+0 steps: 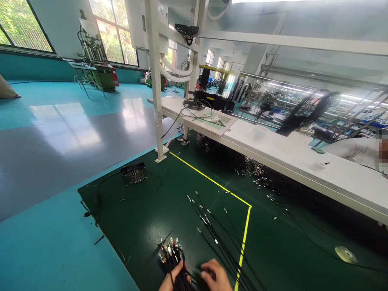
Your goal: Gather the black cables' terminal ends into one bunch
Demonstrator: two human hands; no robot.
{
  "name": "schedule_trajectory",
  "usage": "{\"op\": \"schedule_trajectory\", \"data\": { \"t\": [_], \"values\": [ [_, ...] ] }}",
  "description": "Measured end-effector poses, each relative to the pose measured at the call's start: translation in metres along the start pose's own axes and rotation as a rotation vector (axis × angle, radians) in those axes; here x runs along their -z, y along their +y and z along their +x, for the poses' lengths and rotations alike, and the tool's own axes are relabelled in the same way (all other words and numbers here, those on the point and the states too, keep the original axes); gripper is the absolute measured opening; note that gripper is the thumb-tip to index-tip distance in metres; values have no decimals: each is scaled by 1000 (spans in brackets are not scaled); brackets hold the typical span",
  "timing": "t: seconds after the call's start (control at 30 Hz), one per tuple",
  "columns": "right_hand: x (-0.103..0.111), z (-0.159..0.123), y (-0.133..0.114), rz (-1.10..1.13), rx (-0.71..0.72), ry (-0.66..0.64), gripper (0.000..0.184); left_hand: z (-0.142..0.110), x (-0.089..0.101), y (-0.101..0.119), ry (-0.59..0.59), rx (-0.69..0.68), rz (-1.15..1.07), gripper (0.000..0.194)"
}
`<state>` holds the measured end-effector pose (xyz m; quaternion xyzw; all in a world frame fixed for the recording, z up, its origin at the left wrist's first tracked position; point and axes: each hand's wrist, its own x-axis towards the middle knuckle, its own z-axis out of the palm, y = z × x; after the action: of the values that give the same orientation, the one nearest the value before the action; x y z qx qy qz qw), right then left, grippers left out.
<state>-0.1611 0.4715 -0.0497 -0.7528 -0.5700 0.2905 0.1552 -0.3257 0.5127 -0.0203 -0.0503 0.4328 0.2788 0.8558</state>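
Note:
In the head view my left hand is wrapped around a bundle of black cables. The cable tips, small clear and metallic connectors, point up and away from me in a cluster. Just to the right, my right hand is loosely curled, slightly blurred, with a gap between thumb and fingers and nothing visible in it. Beyond that hand, several loose black cables lie on the dark green mat, their tips fanned out toward the yellow line.
A white workbench runs along the right, with a coil of black cable on it. Dark cable bundles fill the space below. A black fan sits on the mat. A person's sleeve shows at the far right.

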Motion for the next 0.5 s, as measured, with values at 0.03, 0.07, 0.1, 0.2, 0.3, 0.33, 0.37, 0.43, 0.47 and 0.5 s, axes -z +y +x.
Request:
{"op": "schedule_trajectory", "data": {
  "t": [0.03,0.07,0.1,0.2,0.3,0.33,0.37,0.43,0.47,0.5],
  "values": [
    [9,6,4,1,-30,64,23,1,1,0,-3,-21,9,24],
    [17,13,8,-49,-76,119,26,2,2,1,-12,-48,26,23],
    [24,19,12,-129,-115,146,27,4,4,1,-21,-71,46,24],
    [32,31,19,-305,-124,98,26,11,8,1,-47,-97,75,28],
    [36,45,6,-233,-36,99,24,15,10,0,-68,-69,80,30],
    [39,52,-4,-205,-17,125,22,15,9,-1,-73,-67,64,30],
    [41,61,-15,-189,-5,150,21,15,7,-1,-87,-68,44,29],
    [45,84,-39,-192,6,180,20,14,4,-2,-125,-85,10,29],
    [45,97,-50,-204,3,188,20,14,3,-2,-126,-86,-6,30],
    [44,111,-59,-221,-5,190,21,12,2,-2,-104,-68,-19,30]
  ]
}}
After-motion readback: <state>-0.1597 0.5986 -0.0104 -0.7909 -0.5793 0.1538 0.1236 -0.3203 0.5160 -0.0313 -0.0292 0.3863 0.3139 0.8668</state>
